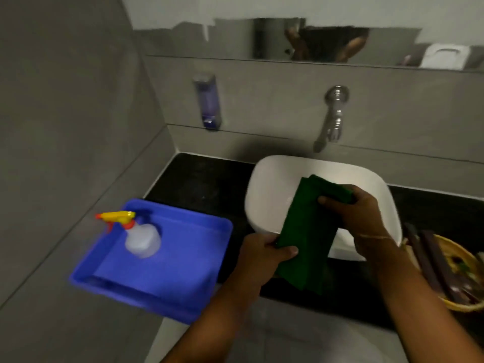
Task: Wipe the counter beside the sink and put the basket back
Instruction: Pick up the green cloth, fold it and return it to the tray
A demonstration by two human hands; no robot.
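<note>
A green cloth (306,231) is held over a white sink (264,179).
Its near end is gripped by the left hand (264,251), its far end by the right hand (358,208); a spray bottle (140,235) is seen in a blue tray (183,271).

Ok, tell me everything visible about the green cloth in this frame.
The cloth is dark green, plain and soft-looking, folded into a long band. It is held stretched over the near rim of the white sink, tilted from upper right to lower left. The right hand grips its upper end, the left hand pinches its lower left edge. Its bottom hangs over the black counter.
</note>
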